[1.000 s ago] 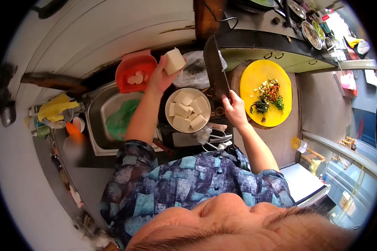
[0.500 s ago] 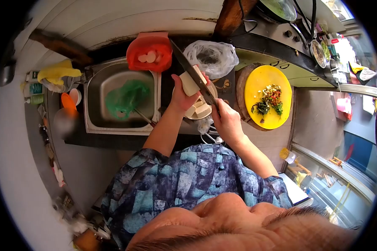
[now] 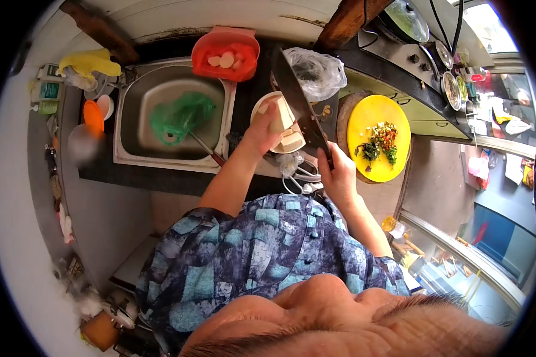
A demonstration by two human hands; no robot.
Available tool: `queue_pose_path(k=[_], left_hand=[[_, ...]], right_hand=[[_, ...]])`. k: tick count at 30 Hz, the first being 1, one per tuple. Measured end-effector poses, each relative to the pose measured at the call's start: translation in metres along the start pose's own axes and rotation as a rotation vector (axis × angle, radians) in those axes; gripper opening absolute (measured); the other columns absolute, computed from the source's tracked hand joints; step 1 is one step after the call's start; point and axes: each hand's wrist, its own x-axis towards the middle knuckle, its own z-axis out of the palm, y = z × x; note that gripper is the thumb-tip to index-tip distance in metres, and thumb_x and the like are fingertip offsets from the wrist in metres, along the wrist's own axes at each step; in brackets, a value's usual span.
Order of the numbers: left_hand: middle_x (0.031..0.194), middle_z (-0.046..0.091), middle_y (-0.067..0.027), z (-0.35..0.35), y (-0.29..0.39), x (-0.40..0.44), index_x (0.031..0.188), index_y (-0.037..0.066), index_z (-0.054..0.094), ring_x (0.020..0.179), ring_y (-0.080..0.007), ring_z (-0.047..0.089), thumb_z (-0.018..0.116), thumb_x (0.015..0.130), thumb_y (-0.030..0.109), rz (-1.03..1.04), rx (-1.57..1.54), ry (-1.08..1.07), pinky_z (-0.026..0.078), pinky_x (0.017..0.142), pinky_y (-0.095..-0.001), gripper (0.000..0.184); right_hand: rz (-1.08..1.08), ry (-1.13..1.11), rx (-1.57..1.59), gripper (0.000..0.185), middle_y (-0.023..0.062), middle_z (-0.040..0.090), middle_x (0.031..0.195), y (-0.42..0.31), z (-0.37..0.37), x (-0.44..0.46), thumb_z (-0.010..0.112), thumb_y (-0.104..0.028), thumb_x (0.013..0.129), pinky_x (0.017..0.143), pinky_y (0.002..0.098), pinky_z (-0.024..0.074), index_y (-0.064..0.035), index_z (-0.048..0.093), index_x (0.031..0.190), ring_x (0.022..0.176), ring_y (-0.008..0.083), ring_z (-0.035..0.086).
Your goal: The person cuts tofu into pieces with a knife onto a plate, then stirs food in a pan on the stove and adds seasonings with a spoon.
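Over the bowl [image 3: 259, 110], my left hand [image 3: 262, 134] holds a white block [image 3: 279, 116] that looks like tofu. A thin line shows along the block's right side. More white pieces [image 3: 292, 140] lie in the bowl beneath it. My right hand [image 3: 338, 169] grips the handle of a wide dark cleaver [image 3: 301, 98], whose blade points up and left, just right of the block. Farther right, a round yellow board [image 3: 363, 119] bears chopped greens and red and pale bits [image 3: 382, 143].
A sink [image 3: 131, 119] with a green plastic bag [image 3: 181, 116] is at the left. A red basket [image 3: 244, 71] with pale pieces stands behind it. A clear plastic bag [image 3: 318, 74] lies beyond the cleaver. Pans [image 3: 404, 22] are on the stove at the upper right.
The cleaver went from my right side to the block at half a second ago, and now stands off to its right. My left hand has brought the block down over the bowl.
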Motion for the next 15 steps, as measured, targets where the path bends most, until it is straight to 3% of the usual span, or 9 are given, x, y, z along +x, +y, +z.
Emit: queue_pose_path(k=[2, 6, 7, 15], left_hand=[[0.123, 0.057, -0.0104, -0.009, 0.007, -0.004, 0.13, 0.004, 0.047, 0.113, -0.0249, 0.056, 0.062, 0.091, 0.028, -0.143, 0.02, -0.044, 0.046, 0.097, -0.0435, 0.048], [0.122, 0.057, -0.0138, -0.028, 0.02, -0.004, 0.129, 0.0, 0.047, 0.108, -0.0276, 0.059, 0.069, 0.084, 0.009, -0.454, 0.066, -0.096, 0.05, 0.093, -0.0414, 0.052], [0.116, 0.06, -0.0139, -0.029, 0.022, -0.004, 0.124, -0.002, 0.05, 0.103, -0.0224, 0.062, 0.07, 0.082, 0.005, -0.527, 0.032, -0.097, 0.054, 0.089, -0.0369, 0.048], [0.118, 0.06, -0.0095, -0.039, 0.018, -0.01, 0.124, 0.002, 0.053, 0.107, -0.0215, 0.061, 0.071, 0.078, 0.0, -0.637, 0.139, -0.03, 0.05, 0.093, -0.0339, 0.049]], right_hand=[[-0.119, -0.036, -0.145, 0.021, 0.0138, 0.064, 0.086, 0.014, -0.012, 0.001, 0.061, -0.006, 0.087, 0.062, 0.0362, 0.0519, -0.0046, 0.06, 0.108, 0.073, 0.0309, 0.065], [-0.285, -0.188, -0.367, 0.027, 0.006, 0.056, 0.077, 0.028, -0.041, 0.013, 0.062, -0.01, 0.083, 0.055, 0.0337, 0.0487, -0.0107, 0.061, 0.11, 0.065, 0.0248, 0.06], [-0.28, -0.222, -0.385, 0.027, 0.0057, 0.056, 0.076, 0.028, -0.044, 0.014, 0.062, -0.011, 0.084, 0.055, 0.0338, 0.0488, -0.011, 0.061, 0.11, 0.065, 0.0245, 0.06], [-0.288, -0.343, -0.396, 0.027, 0.0069, 0.058, 0.077, 0.043, -0.031, 0.008, 0.062, -0.01, 0.085, 0.056, 0.0348, 0.0496, -0.0102, 0.06, 0.112, 0.066, 0.0261, 0.061]])
